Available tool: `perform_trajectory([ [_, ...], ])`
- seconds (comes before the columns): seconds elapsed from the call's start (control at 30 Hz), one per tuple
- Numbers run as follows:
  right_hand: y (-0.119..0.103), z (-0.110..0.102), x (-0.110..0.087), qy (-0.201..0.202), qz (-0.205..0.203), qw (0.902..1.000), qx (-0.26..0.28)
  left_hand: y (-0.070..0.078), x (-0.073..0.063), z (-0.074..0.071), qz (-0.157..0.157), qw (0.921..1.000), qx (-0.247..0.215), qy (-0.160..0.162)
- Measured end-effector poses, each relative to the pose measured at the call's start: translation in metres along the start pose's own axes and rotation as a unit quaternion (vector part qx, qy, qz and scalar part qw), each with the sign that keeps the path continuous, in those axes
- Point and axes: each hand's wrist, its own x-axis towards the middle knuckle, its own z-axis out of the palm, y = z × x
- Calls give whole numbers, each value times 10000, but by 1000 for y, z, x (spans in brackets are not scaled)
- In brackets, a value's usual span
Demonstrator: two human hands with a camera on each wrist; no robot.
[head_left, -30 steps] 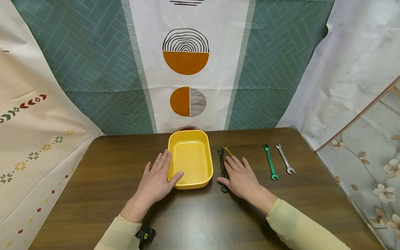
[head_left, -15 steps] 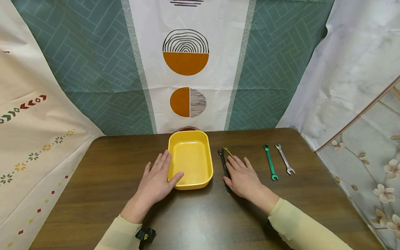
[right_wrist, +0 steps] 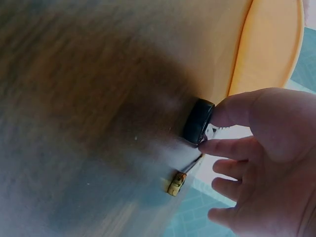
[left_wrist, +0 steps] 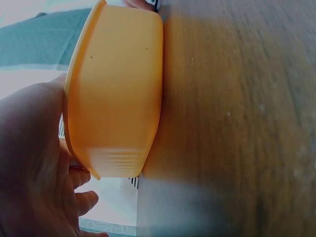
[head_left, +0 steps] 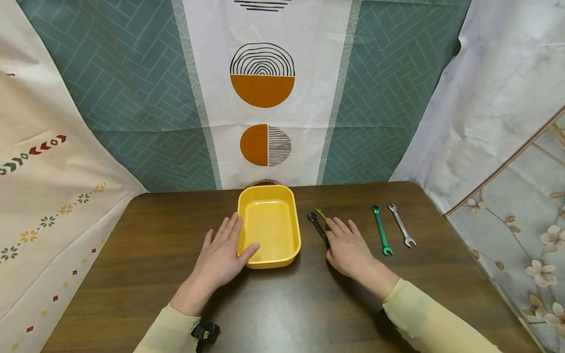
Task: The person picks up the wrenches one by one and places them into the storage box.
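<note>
My left hand [head_left: 222,250] rests on the left rim of a yellow tray [head_left: 297,233], fingers straight along it and thumb over the near corner. The left wrist view shows that hand [left_wrist: 37,163] against the tray's rim, beside its outer wall [left_wrist: 116,84]. To the right of the tray, my right hand [head_left: 348,247] pinches a black wrench [head_left: 319,226] between thumb and index finger. The wrench's near part is hidden by the hand; its end [right_wrist: 198,121] shows in the right wrist view. A small yellow wrench [head_left: 320,212] lies just past my fingers, partly covered.
Farther right on the brown table [head_left: 167,230] lie a green wrench [head_left: 382,230] and a silver wrench [head_left: 402,225]. Patterned cloths hang behind the table and at both sides. A black band [head_left: 205,333] is at my left wrist.
My right hand has shifted slightly right, and the black wrench has turned from nearly straight to slanting, its near end swinging right. The left hand and tray have stayed put.
</note>
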Motion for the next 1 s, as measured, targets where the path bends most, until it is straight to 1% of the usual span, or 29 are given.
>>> perform_trajectory([
  [0.2, 1, 0, 1, 218, -27, 9998, 9, 0, 0, 1, 16, 10000, 25, 8],
  [0.47, 0, 3, 1, 315, 98, 9994, 70, -1, 0, 2, 23, 10000, 17, 23],
  [0.73, 1, 9, 6, 711, 67, 9974, 54, -1, -1, 2, 19, 10000, 18, 38],
  [1.0, 2, 10, 8, 793, 74, 9967, 127, 1, -1, 1, 28, 10000, 30, 23],
])
